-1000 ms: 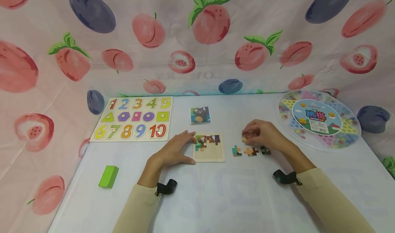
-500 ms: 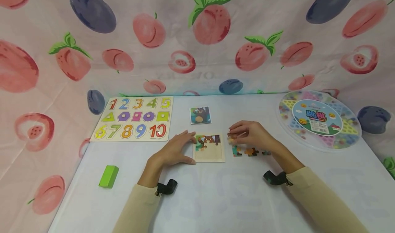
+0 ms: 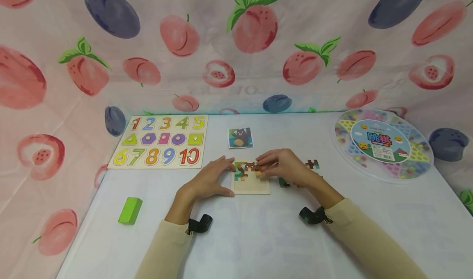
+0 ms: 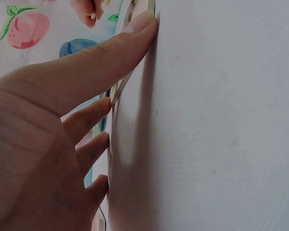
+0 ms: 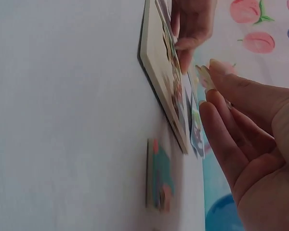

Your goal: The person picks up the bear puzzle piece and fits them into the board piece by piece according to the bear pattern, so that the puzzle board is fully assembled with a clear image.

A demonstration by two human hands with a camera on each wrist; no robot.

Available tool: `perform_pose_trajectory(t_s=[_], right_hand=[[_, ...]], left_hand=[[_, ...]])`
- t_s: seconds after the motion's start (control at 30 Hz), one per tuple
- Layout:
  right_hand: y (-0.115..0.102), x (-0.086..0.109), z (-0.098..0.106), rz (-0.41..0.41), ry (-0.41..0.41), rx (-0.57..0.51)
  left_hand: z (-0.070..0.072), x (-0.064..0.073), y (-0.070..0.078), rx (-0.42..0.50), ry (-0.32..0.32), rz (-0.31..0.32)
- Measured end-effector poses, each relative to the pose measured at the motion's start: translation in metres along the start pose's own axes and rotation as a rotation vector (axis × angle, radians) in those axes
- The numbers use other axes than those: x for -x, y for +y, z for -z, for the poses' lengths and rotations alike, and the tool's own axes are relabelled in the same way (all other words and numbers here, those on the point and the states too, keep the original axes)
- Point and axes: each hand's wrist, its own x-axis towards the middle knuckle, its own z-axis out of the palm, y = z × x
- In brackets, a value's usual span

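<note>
A square wooden puzzle tray [image 3: 251, 187] lies mid-table, several bear-picture pieces fitted along its top and left; its lower part is bare wood. My left hand [image 3: 207, 180] rests at its left side, fingers spread, with the thumb [image 4: 139, 29] touching the tray's edge in the left wrist view. Over the tray's upper right, my right hand [image 3: 290, 166] pinches a jigsaw piece [image 5: 204, 77] between thumb and fingers. In the right wrist view this piece is seen edge-on, raised above the tray. Loose jigsaw pieces [image 3: 313, 164] lie right of the tray, partly hidden by the right hand.
Behind the tray lies a bear picture card [image 3: 240, 137]. A number and shape board [image 3: 159, 139] stands back left, with a green block [image 3: 130, 210] nearer the front. A round Chinese checkers box [image 3: 382, 143] lies back right. Peach-print cloth [image 3: 218, 94] hangs behind the table.
My right hand has carried the jigsaw piece leftward from the loose pieces to above the tray, uncovering a loose piece behind it. The left hand has stayed at the tray.
</note>
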Motion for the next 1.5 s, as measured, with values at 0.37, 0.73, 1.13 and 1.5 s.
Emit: perform_pose_trajectory(t_s=[0.37, 0.73, 1.13, 1.5], right_hand=[[-0.005, -0.013, -0.023, 0.046, 0.008, 0.047], [-0.008, -0.014, -0.033, 0.003, 0.006, 0.132], [-0.014, -0.017, -0.037, -0.020, 0.020, 0.205], [-0.013, -0.019, -0.034, -0.051, 0.000, 0.214]], left_hand=[[0.000, 0.001, 0.000, 0.009, 0.000, -0.006], [-0.001, 0.000, -0.002, -0.005, 0.005, -0.018], [0.001, 0.001, 0.001, 0.005, 0.001, -0.007], [0.001, 0.000, 0.000, 0.008, -0.002, -0.006]])
